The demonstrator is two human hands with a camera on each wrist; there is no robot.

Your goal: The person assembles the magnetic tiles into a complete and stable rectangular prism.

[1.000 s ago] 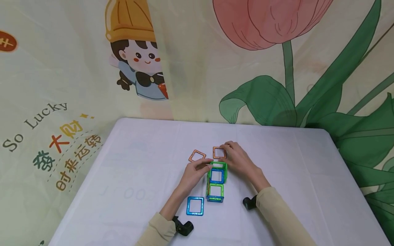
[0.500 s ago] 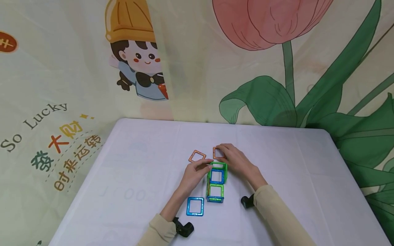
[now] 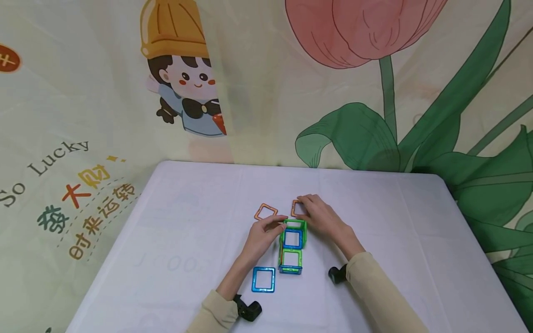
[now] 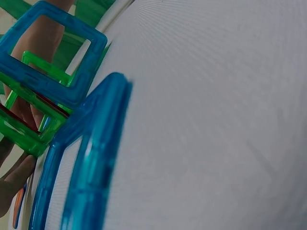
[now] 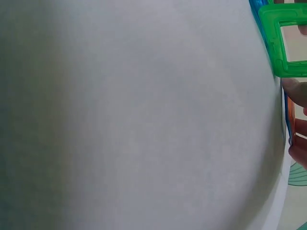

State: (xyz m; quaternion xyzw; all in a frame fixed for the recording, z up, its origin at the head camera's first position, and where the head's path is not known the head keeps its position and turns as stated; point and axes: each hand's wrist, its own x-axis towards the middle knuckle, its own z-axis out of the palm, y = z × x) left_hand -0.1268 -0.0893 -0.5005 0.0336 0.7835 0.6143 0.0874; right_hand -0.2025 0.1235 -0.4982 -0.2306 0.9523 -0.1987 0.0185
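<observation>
In the head view, a small structure of magnetic tiles [image 3: 293,239], green and blue squares, stands mid-table. My left hand [image 3: 262,238] holds its far left corner between thumb and index finger. In the left wrist view, a fingertip [image 4: 21,173] meets a green tile [image 4: 29,136]. My right hand [image 3: 326,221] pinches an orange square magnetic tile [image 3: 294,208] just beyond the structure and covers its right part. The right wrist view catches that orange tile [image 5: 290,115] edge-on between thumb and fingers, close to a green tile [image 5: 273,40].
Another orange square tile [image 3: 265,212] lies tilted past my left hand. A blue square tile [image 3: 263,280] lies nearer, left of the structure. White cloth covers the table [image 3: 200,212], and a printed curtain [image 3: 258,92] hangs behind its far edge.
My right hand has slid its fingers further over the orange tile, which has shifted slightly right. The left hand and the structure stay in place.
</observation>
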